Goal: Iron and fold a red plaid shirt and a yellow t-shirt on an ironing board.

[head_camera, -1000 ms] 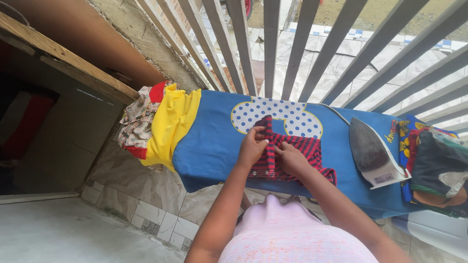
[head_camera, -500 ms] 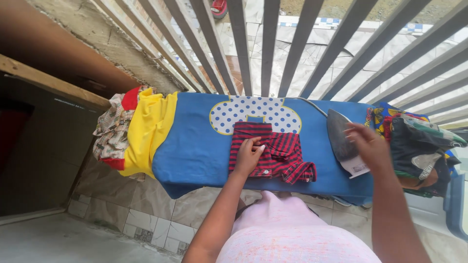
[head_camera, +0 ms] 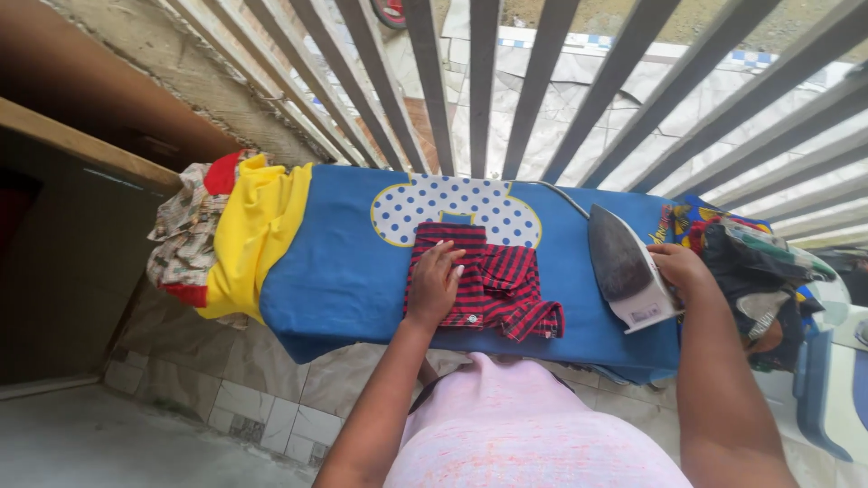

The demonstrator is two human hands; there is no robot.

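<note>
Left hand [head_camera: 436, 282] flat on red and dark striped shirt [head_camera: 488, 282], fingers [head_camera: 449, 256] spread apart and pressing the cloth down, nothing gripped; shirt lies folded at centre of frame on the blue cover [head_camera: 362, 271] of the ironing surface, its upper edge overlapping a white patch with blue dots [head_camera: 452, 201], collar corner sticking out lower right of the shirt; right hand [head_camera: 680, 267] at right of frame, touching the far side of the iron [head_camera: 626, 267], which stands on its heel with grey soleplate facing left, just right of the shirt and apart from it; fingers curl behind the iron body, cannot tell if closed on the handle; cord [head_camera: 556, 190] runs from iron toward upper centre; yellow cloth [head_camera: 256, 230] and checked cloth [head_camera: 185, 230] hang off left end of surface; pile of patterned clothes [head_camera: 759, 262] at right edge; grey railing bars [head_camera: 479, 81] across top of frame; tiled wall [head_camera: 271, 398] below the surface, lower left
</note>
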